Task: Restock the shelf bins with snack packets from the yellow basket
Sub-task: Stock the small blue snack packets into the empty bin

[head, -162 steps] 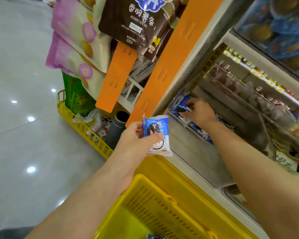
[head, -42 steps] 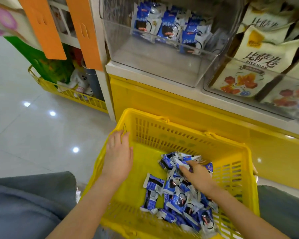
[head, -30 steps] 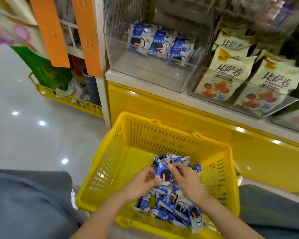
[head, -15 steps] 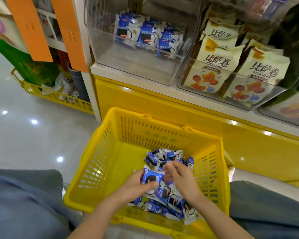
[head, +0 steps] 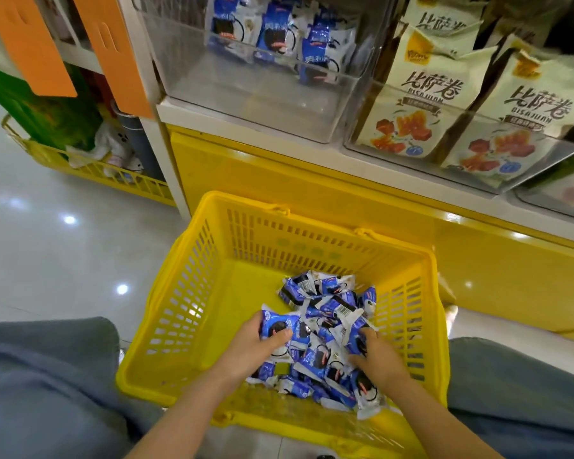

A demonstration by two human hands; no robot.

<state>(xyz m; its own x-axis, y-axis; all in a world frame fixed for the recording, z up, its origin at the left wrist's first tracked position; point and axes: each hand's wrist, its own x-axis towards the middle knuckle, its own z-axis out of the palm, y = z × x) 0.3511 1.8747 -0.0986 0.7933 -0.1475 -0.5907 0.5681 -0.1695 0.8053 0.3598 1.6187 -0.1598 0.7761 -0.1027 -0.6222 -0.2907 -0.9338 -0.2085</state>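
Observation:
The yellow basket [head: 212, 286] stands on the floor below the shelf, with several blue-and-white snack packets [head: 325, 303] piled in its right half. My left hand [head: 252, 351] grips one blue packet [head: 275, 326] at the pile's left edge, thumb across its front. My right hand [head: 375, 354] reaches into the pile on the right, fingers curled around a packet [head: 353, 336]. A clear shelf bin [head: 256, 91] above holds a few of the same blue packets [head: 275, 31] at its back.
A second clear bin [head: 451, 167] to the right holds cream bags with orange pictures. Orange tags [head: 120, 51] hang at the upper left. Another yellow wire basket [head: 90, 170] sits on the floor at left. My grey-trousered knees flank the basket.
My left hand left the basket's rim and took a packet from the pile. My right hand has moved from the pile's middle to its right side.

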